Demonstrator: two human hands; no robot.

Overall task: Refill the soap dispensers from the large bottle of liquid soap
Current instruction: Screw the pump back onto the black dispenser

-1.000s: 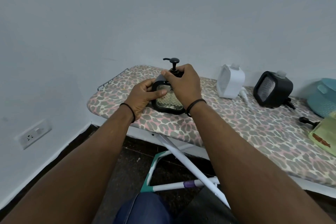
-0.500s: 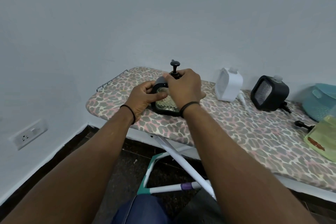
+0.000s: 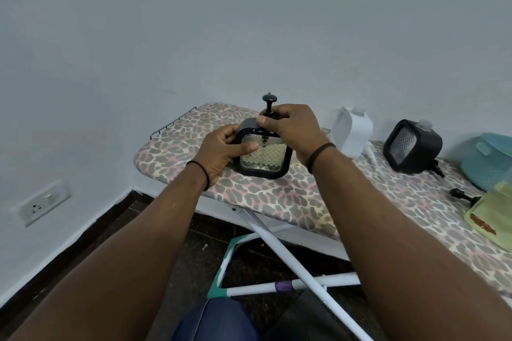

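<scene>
Centrally, near the narrow left end of the ironing board (image 3: pixel 277 202), a black-framed soap dispenser (image 3: pixel 263 156) stands upright on the leopard-print cover. The left hand (image 3: pixel 221 151) grips its left side, fingers curled round the frame and thumb across the ribbed clear panel. The right hand (image 3: pixel 293 129) closes over the top, its fingers pinching the collar at the base of the black pump head (image 3: pixel 269 102), which rises above them. The step in hand is judged to be turning the pump on its neck; whether it is being loosened or tightened cannot be told. The panel looks largely clear, so the fill level is uncertain.

Along the far edge, to the right, stand a white dispenser (image 3: pixel 352 130) and a second black-framed dispenser (image 3: pixel 412 147), both with bare necks and no pump fitted. A loose black pump (image 3: pixel 462 196) lies near the right end, and a white part, probably the other pump (image 3: pixel 370 152), lies just beside the white dispenser. A teal basket (image 3: pixel 487 163) sits against the wall at the right end. The yellow-green container (image 3: pixel 493 216) at the right edge of the view is probably the large soap bottle; it is cropped.

Judged from this, two dispensers wait open and uncapped, so much of the task remains: filling, as far as needed, and refitting every pump.
</scene>
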